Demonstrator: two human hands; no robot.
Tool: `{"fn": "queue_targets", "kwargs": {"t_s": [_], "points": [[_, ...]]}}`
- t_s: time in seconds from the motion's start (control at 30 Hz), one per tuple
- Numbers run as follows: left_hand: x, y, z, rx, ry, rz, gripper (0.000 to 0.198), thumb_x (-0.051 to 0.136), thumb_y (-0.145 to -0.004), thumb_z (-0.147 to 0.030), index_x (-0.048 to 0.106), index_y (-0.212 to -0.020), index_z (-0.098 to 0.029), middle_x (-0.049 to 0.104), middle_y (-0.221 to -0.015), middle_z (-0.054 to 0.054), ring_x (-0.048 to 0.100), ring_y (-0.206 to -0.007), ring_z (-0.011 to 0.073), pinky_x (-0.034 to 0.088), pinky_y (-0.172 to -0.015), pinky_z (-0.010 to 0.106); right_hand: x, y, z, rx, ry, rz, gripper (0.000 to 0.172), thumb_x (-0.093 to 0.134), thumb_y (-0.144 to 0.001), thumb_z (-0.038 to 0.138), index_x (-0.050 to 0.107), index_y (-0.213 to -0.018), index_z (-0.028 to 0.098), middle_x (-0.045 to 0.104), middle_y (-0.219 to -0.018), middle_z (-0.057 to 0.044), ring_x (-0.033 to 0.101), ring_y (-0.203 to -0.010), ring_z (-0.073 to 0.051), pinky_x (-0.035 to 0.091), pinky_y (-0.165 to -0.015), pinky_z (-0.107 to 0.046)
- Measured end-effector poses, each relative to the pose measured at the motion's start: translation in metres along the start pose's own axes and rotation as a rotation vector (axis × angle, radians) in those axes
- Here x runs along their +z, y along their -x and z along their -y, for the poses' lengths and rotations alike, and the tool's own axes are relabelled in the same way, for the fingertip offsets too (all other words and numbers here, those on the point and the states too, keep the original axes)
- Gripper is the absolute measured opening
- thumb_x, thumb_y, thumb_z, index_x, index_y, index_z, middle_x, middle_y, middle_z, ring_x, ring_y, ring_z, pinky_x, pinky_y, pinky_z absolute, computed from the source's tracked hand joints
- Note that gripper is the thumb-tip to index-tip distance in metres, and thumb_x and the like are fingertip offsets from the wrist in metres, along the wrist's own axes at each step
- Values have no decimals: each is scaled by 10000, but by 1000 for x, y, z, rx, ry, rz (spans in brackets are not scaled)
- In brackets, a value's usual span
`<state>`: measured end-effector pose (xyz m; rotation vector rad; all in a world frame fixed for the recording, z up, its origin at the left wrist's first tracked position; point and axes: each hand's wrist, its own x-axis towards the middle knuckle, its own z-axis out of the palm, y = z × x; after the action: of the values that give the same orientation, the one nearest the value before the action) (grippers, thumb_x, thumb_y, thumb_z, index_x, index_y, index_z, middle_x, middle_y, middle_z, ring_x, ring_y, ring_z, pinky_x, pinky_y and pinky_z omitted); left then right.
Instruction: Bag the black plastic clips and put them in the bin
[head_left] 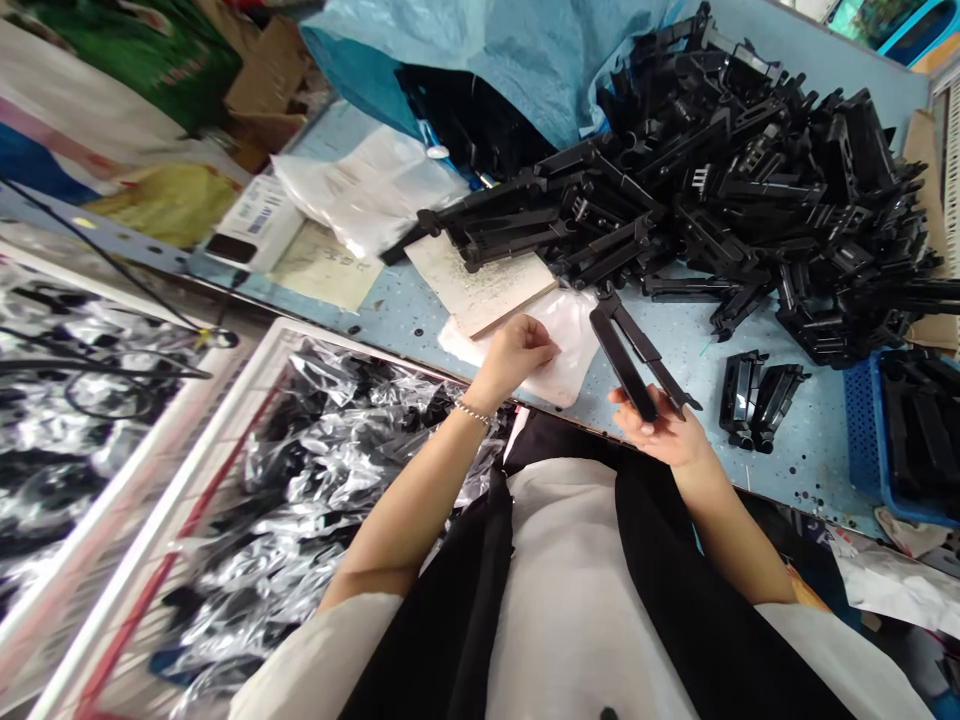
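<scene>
My right hand (660,428) grips the lower end of a black hinged plastic part (624,365). Its two long arms meet at the far end and spread apart toward my palm. At the table's front edge, my left hand (519,352) has its fingers pinched together on a clear plastic bag (571,340), which lies flat on the blue tabletop. Just beyond that hand is a speckled pale board (480,282). Two similar black parts (759,400) lie side by side to the right of my right hand.
A large heap of black parts (735,190) covers the back right, beside a blue plastic sack (495,50). More parts fill a blue basket (862,430) at right. Below the table edge at left, a white-framed bin (255,350) holds bagged black items.
</scene>
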<state>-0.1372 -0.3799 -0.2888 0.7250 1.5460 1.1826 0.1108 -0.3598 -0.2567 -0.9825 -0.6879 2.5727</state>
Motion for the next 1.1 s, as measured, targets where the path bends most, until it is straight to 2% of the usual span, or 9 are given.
{"fn": "queue_targets", "kwargs": {"t_s": [0.13, 0.23, 0.3, 0.4, 0.57, 0.7, 0.83, 0.97, 1.1], "points": [[-4, 5, -5, 146, -149, -78, 221, 708, -707, -131, 505, -768, -196, 613, -675, -28, 571, -603, 109, 472, -582, 228, -8, -6, -20, 95, -73, -46, 282, 804, -764, 387, 725, -909, 159, 723, -864, -76, 483, -572, -95, 304, -382, -184], [-21, 19, -22, 448, -467, -188, 82, 579, -817, -116, 615, -797, -187, 664, -842, 28, 629, -784, 152, 538, -749, 291, -15, -11, -35, 89, -64, -195, 203, 813, -763, 315, 701, -830, 161, 708, -758, -74, 507, -558, -105, 324, -393, -183], [-33, 27, -33, 607, -752, -216, 229, 498, -854, -86, 702, -828, -189, 675, -961, 66, 637, -895, 197, 546, -825, 349, -18, -7, -37, 40, -62, -244, 219, 829, -760, 320, 691, -813, 158, 687, -705, -64, 499, -540, -100, 340, -404, -181], [-41, 26, -36, 608, -991, -152, 274, 506, -856, -95, 767, -877, -171, 681, -1004, 102, 645, -883, 234, 558, -810, 393, -14, 2, -30, -9, -101, -181, 281, 838, -770, 365, 719, -902, 147, 677, -737, -48, 471, -540, -84, 355, -405, -170], [-36, 7, -19, 461, -841, -122, 219, 595, -841, -162, 794, -934, -152, 723, -1021, 98, 661, -786, 186, 576, -837, 350, 4, -8, -26, 81, -193, 76, 327, 735, -876, 414, 727, -1010, 115, 576, -674, 6, 366, -507, -67, 343, -379, -143], [-40, 9, -18, 483, -772, -55, 409, 524, -829, -100, 757, -1161, -155, 698, -1238, 110, 682, -851, 163, 587, -882, 324, 3, -24, -37, 202, -256, 104, 257, 644, -943, 345, 711, -1003, 104, 544, -683, 9, 368, -523, -72, 341, -367, -127], [-40, 25, -22, 685, -794, 19, 520, 454, -889, -63, 646, -1363, -156, 618, -1386, 144, 678, -1120, 210, 574, -1014, 358, 0, -23, -42, 192, -283, 133, 264, 659, -933, 363, 698, -1028, 120, 507, -674, 19, 351, -543, -86, 346, -364, -121], [-24, 51, -16, 895, -798, 70, 563, 391, -963, -44, 514, -1499, -170, 585, -1428, 154, 567, -1357, 245, 494, -1159, 413, 7, -26, -39, 101, -284, 152, 282, 690, -883, 372, 695, -1050, 145, 449, -652, 39, 331, -550, -99, 334, -363, -124], [1, 82, -2, 1008, -674, 175, 627, 396, -1004, -63, 351, -1602, -244, 574, -1440, 143, 588, -1345, 219, 513, -1144, 370, 9, -36, -38, -150, -57, -73, 240, 692, -847, 437, 666, -884, 201, 411, -614, 50, 331, -530, -103, 309, -374, -160]]}}
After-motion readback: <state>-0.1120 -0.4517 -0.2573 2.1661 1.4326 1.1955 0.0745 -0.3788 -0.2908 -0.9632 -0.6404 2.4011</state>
